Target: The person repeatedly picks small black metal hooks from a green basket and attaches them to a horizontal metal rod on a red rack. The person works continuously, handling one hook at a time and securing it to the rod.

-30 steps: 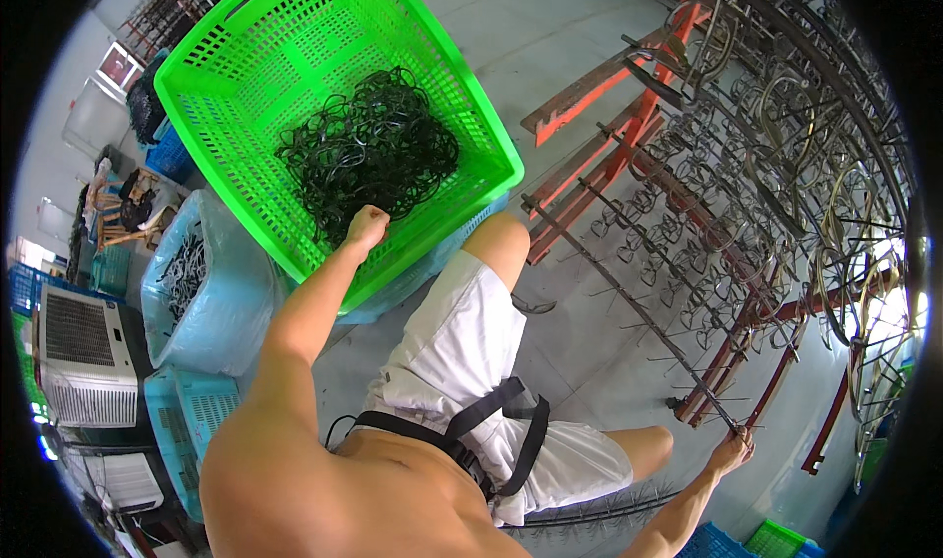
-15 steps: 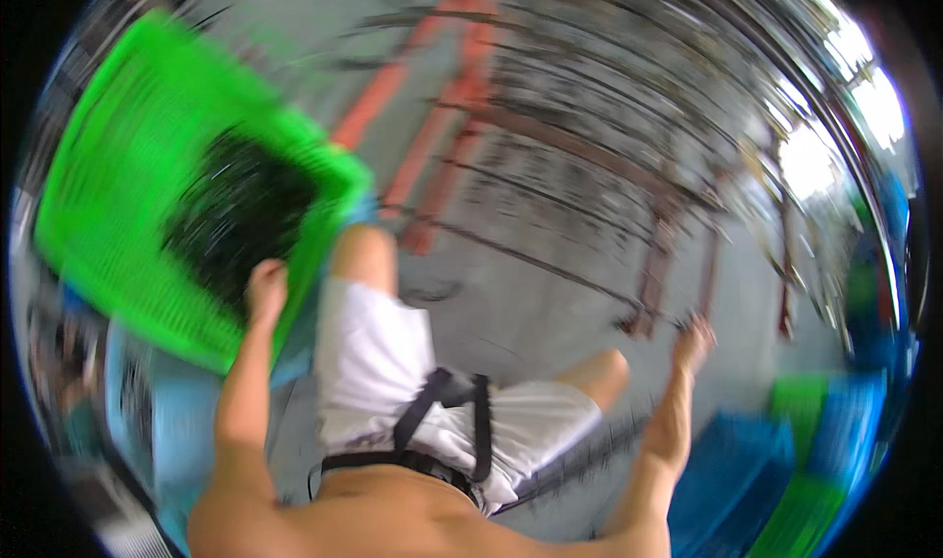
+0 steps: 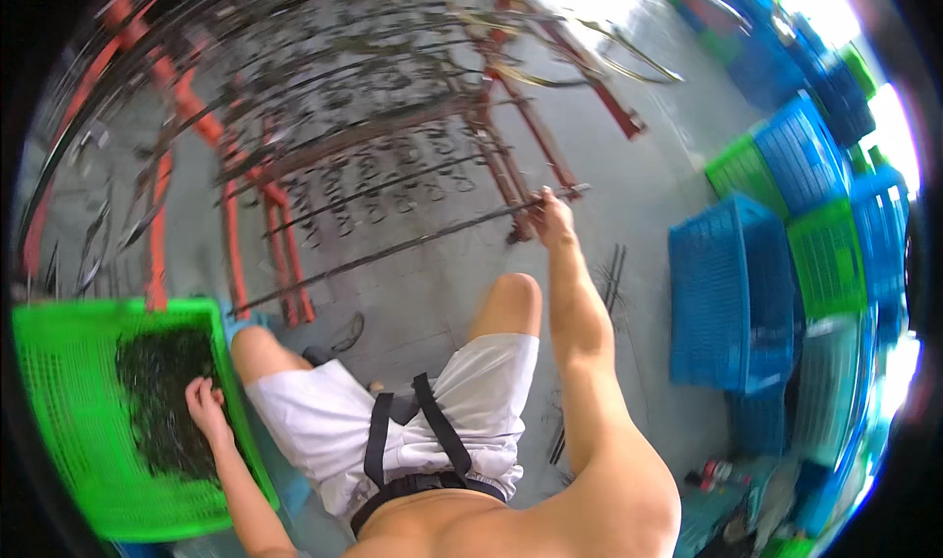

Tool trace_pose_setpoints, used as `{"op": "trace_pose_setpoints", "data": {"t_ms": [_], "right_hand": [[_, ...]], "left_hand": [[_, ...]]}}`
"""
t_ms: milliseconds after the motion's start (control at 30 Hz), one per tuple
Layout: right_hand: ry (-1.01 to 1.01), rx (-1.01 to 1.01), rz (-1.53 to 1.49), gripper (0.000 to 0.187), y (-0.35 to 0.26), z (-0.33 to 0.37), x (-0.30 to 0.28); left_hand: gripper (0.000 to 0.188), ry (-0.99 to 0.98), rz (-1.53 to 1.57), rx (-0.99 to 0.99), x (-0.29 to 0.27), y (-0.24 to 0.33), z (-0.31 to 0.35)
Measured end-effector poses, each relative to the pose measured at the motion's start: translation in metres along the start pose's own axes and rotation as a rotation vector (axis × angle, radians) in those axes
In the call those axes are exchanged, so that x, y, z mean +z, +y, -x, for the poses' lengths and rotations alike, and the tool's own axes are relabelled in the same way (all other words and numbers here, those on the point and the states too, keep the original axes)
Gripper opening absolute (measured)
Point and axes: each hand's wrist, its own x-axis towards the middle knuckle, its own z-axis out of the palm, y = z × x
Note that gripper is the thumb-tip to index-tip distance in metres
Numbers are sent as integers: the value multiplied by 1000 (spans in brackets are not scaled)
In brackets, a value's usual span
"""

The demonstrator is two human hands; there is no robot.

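Observation:
My left hand point(image 3: 204, 409) is over a heap of thin dark metal-looking pieces point(image 3: 162, 416) in a green plastic basket point(image 3: 59, 391) on my left. Its fingers are slightly bent and apart, and I see nothing held between them. My right arm stretches forward. Its hand point(image 3: 553, 216) is closed round the right end of a long dark rod point(image 3: 393, 251), which slants down to the left toward the basket's far corner. Behind that rod stands a red-brown rack point(image 3: 373, 136) with several more rods, and rows of small dark hooked pieces hang from them.
Stacked blue and green plastic baskets point(image 3: 727, 293) stand on the right. Dark rods point(image 3: 614, 278) lie on the grey floor beside my right arm. A curved dark piece point(image 3: 349, 332) lies on the floor ahead of my knees. Red legs point(image 3: 157, 224) support the rack's left end.
My view has swung right, so the rack and basket sit further left and the stacked baskets show more. Both hands stay at the same things: left at the dark pieces, right at the rod's end.

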Motion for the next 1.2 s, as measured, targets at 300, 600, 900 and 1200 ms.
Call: {"op": "trace_pose_setpoints", "data": {"t_ms": [300,600,900,1200], "right_hand": [[70,-143,199,33,48,40,-61],[-349,-773,867,31,85,265,40],[-650,-548,1298,12,135,356,98],[-683,-428,1348,13,144,362,111]], "left_hand": [[27,129,-413,-121,-43,-55,-37],[25,251,-510,43,-74,-96,-122],[61,531,-899,-188,-67,-80,-228],[81,957,-227,-259,-60,-79,-237]]}}
